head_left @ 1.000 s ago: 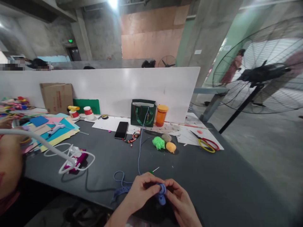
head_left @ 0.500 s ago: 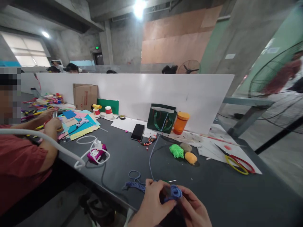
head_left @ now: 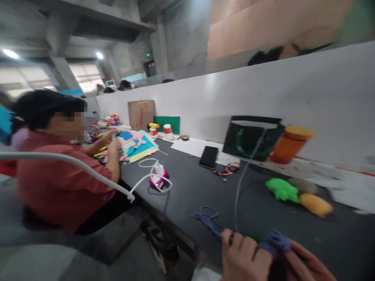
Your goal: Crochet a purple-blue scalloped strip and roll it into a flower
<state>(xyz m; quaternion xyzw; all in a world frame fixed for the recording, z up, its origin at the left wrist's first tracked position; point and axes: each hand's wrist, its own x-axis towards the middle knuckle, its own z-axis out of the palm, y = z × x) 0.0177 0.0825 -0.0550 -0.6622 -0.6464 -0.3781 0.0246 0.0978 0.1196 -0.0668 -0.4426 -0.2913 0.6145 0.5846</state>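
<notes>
My left hand (head_left: 244, 253) and my right hand (head_left: 307, 265) sit at the bottom right edge of the view, both closed around a small blue crocheted piece (head_left: 275, 241). A blue yarn strand (head_left: 240, 191) rises from my hands across the dark table (head_left: 181, 199) toward a dark green paper bag (head_left: 252, 136). Left of my left hand lies a loose blue crocheted strip (head_left: 208, 220). A green tool handle (head_left: 252, 237) shows just beyond my fingers. Further along are a green knitted lump (head_left: 281, 189) and an orange yarn ball (head_left: 315, 205). Motion blur softens the hands.
A co-worker in a red shirt (head_left: 58, 183) sits at the left, both hands over coloured card sheets (head_left: 137, 146). A white hose (head_left: 88, 166) arcs toward a pink device (head_left: 156, 181). A black phone (head_left: 208, 157), orange bottle (head_left: 290, 144) and white partition (head_left: 234, 93) stand beyond.
The view has swung left and tilted, bringing the co-worker fully into sight. My hands now sit in the bottom right corner, still closed on the blue piece.
</notes>
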